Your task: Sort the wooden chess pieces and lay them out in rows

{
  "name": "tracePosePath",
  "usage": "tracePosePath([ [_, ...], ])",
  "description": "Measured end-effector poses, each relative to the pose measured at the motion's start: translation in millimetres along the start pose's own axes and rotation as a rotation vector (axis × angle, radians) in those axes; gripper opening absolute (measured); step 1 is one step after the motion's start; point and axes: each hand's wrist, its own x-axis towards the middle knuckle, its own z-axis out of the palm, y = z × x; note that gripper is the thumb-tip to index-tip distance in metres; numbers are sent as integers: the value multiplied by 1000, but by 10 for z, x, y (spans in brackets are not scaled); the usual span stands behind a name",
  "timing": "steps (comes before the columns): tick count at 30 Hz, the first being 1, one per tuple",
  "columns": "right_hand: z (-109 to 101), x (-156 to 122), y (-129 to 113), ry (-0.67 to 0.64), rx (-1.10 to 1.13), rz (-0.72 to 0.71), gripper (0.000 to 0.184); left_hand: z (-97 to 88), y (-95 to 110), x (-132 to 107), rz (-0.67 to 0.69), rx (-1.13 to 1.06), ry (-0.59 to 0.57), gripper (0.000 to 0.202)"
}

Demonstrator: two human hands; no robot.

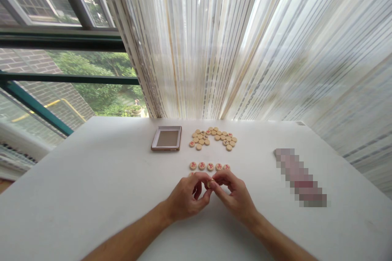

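Observation:
My left hand (pixel 186 197) and my right hand (pixel 235 197) meet above the white table (pixel 92 179), their fingertips pinching a small round Chinese chess piece (pixel 210 184) between them. Most of that piece is hidden by my fingers. Just beyond my fingers, a row of several cream pieces (pixel 210 166) with red characters lies flat. Another piece (pixel 190 174) shows partly behind my left hand. Farther back lies a loose cluster of several cream pieces (pixel 212 138), some face down and some showing characters.
A shallow rectangular box lid (pixel 167 138) with a brown rim lies left of the cluster. A pixelated, blurred long object (pixel 300 177) lies on the right of the table. Striped sheer curtains and a window stand behind the table's far edge.

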Motion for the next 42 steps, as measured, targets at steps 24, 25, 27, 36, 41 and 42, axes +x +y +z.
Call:
tracePosePath([
  [24,22,-49,21,-59,-268,-356,30,-31,-53,-10,-170,-169,10,19],
  [25,21,-54,19,-69,-271,-363,31,-27,-48,-11,-155,-163,12,19],
  [27,19,-58,17,-87,-270,-368,32,-23,-44,-11,-122,-140,18,19],
  [36,29,-31,-2,-32,-255,-345,22,-61,-66,-5,-9,10,59,11],
  [41,51,-46,-13,-10,-224,-296,19,-84,-55,-3,8,26,29,6],
  [42,57,-47,-8,-3,-218,-284,19,-93,-49,4,9,33,20,5],
])
